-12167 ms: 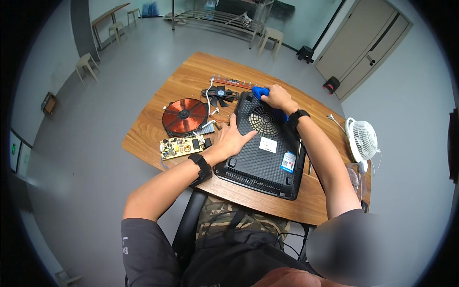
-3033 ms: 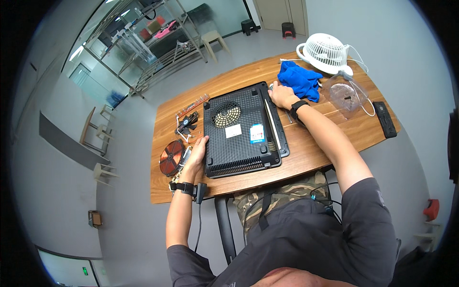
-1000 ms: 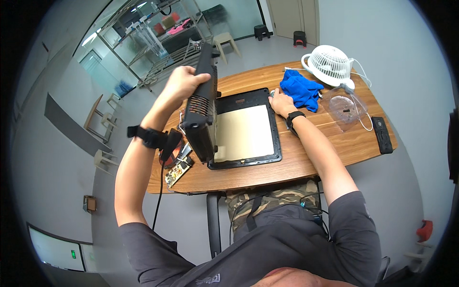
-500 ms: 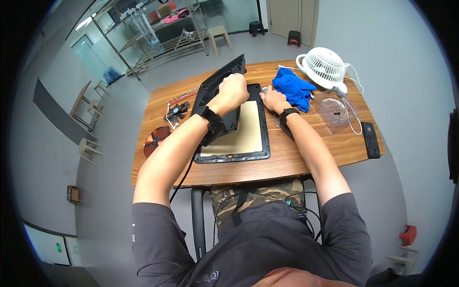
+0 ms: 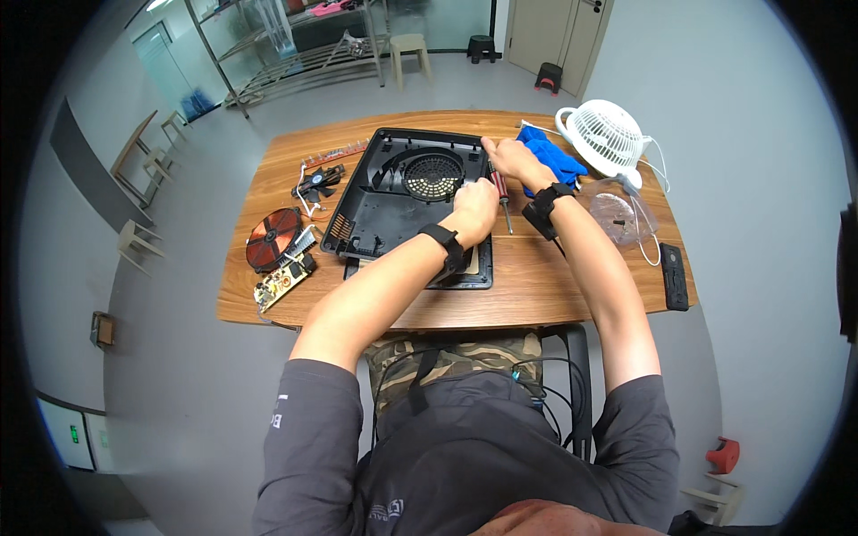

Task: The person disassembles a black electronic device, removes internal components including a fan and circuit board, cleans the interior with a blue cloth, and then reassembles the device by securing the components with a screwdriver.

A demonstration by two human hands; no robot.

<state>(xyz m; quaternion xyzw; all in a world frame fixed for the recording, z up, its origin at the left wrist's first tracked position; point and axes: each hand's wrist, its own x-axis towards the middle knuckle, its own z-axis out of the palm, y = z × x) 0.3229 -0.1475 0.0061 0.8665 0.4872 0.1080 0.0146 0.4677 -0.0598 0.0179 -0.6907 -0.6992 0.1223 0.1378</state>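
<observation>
Black shell [image 5: 386, 214]: lies or hangs inside-up near the middle of the tabletop [image 5: 559, 281], above the base frame [image 5: 485, 266]; sits askew to it; cannot tell how much touches.
Interior: shows a round vent grille [image 5: 434, 172], posts near the far rim, slots toward the left corner.
Just changed: half a second ago tipped up on edge beneath the left hand; now turned over and laid far flatter, cavity facing upward.
Meaning for the work: inside now exposed for a look or for access; cream panel [image 5: 471, 266] below mostly covered again, showing only at the near right.
Left hand [image 5: 476, 204]: closed, apparently around the right edge of the shell, with forearm crossing the near right part.
Right hand [image 5: 518, 163]: next to the far right corner of the shell, thumb side toward it; cannot tell whether gripping anything.
Screwdriver [image 5: 500, 186]: red-handled, just below the right hand, beside the shell, shaft pointing nearward.
Left side: copper coil [image 5: 273, 239], circuit board [image 5: 283, 283], small black fan [image 5: 317, 182], and farther back a red strip board [image 5: 335, 155].
Right side: blue cloth [image 5: 556, 161], white fan [image 5: 606, 134], clear plastic bag [image 5: 621, 214], black bar [image 5: 675, 277] near the edge.
</observation>
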